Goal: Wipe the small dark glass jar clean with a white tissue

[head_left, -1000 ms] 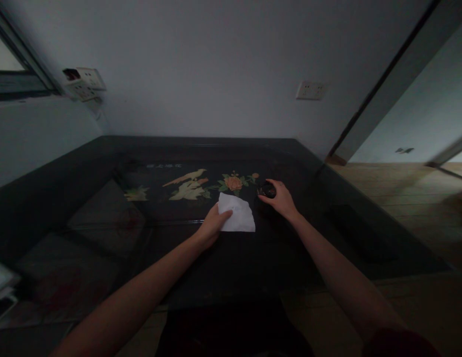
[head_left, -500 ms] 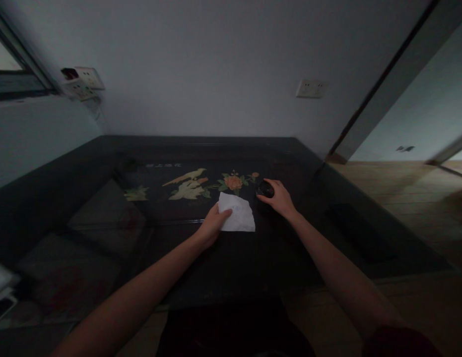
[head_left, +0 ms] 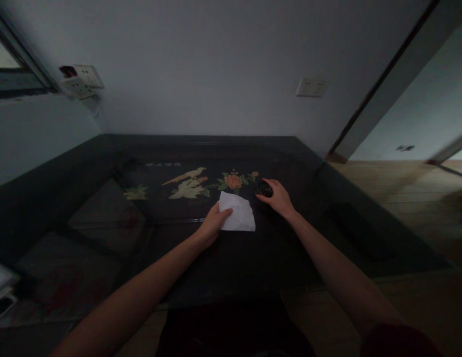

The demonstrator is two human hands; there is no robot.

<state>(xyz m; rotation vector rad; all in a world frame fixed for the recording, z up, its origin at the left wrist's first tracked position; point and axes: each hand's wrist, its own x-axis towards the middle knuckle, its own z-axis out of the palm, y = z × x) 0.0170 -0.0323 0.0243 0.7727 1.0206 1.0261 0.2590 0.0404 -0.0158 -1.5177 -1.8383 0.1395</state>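
Note:
Between the thumb and fingers of my left hand (head_left: pixel 213 223) is a white sheet of paper or tissue (head_left: pixel 238 213), held over the middle of the dark table (head_left: pixel 231 263). My right hand (head_left: pixel 280 197) curls around a small dark round object (head_left: pixel 264 189); the room is too dim to tell what kind it is. Its thumb and fingers grip it from the right side. The two hands are a short way apart, near a painted peony (head_left: pixel 233 181) on the tabletop.
Painted birds (head_left: pixel 186 183) decorate the dark surface. A dark flat rectangular item (head_left: pixel 357 230) lies at right. A white object (head_left: pixel 3 285) stands at the left edge. Sockets (head_left: pixel 311 88) are on the wall behind; wooden floor (head_left: pixel 394 181) shows at right.
The dark round object and my right hand have shifted very slightly. My left hand keeps the white sheet in the same place.

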